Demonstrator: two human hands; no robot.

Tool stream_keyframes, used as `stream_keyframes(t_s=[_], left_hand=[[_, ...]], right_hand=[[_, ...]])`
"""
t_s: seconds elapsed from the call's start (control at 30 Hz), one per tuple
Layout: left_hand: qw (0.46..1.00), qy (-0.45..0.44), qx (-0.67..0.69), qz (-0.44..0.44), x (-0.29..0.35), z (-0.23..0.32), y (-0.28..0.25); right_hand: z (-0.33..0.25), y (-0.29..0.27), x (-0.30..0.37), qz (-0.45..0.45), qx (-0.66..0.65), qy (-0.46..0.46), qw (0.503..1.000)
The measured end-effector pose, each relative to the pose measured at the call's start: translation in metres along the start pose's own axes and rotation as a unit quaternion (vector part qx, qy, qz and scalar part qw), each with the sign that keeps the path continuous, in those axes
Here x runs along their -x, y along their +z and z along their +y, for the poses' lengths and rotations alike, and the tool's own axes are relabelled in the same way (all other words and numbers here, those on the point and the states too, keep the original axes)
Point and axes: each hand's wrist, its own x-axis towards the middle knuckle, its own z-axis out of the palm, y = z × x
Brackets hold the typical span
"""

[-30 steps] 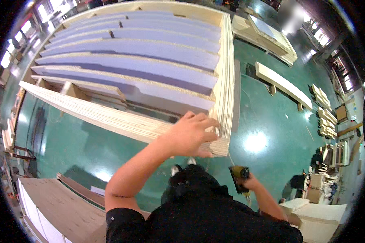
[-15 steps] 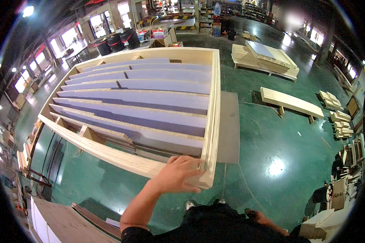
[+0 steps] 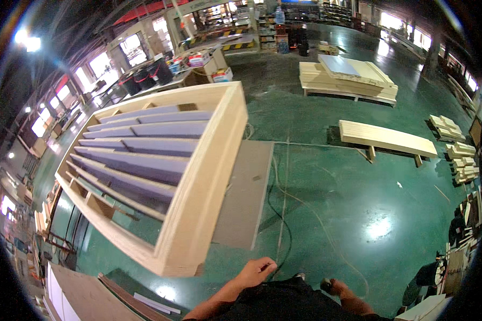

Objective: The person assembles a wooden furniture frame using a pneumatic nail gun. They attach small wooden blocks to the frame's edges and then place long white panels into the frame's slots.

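A large pale wooden frame (image 3: 195,187) stands at the left and fills much of the view. Inside it, several lavender boards (image 3: 160,144) run lengthwise in rows. My left hand (image 3: 258,272) hangs in front of my body, to the right of the frame's near corner and apart from it. Its fingers are curled in, and nothing shows in them. Low on the right, close to my body, my right hand (image 3: 338,289) is closed around a small dark object (image 3: 325,285) whose kind I cannot make out.
A flat brown sheet (image 3: 243,198) lies on the green floor right of the frame, beside a dark hose (image 3: 290,230). Farther right, a stack of pale planks (image 3: 388,140) rests on wooden supports. Stacked panels (image 3: 348,80) sit behind it. A cluttered bench (image 3: 185,80) stands beyond the frame.
My left hand has come off the frame's near corner and drawn back toward my body. The view has shifted, so the frame appears farther left. My right hand stays low with the dark object.
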Motion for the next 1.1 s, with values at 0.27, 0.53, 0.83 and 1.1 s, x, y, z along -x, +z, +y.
stream_keyframes(t_s=[0.27, 0.53, 0.83, 1.1], left_hand=[[0.986, -0.046, -0.059, -0.147, -0.176, -0.008, 0.110], [0.962, -0.141, -0.056, -0.226, -0.399, -0.052, 0.130], [0.990, -0.026, 0.040, -0.134, -0.682, 0.040, 0.060], [0.986, -0.084, -0.054, -0.136, -0.837, 0.022, -0.050]], right_hand=[[-0.067, -0.220, -0.075, 0.227, 0.036, -0.117, 0.966], [-0.014, -0.318, -0.162, 0.162, -0.023, -0.017, 0.986], [-0.058, -0.512, -0.271, 0.089, -0.078, 0.169, 0.979], [-0.282, -0.681, -0.526, -0.002, 0.023, 0.079, 0.997]])
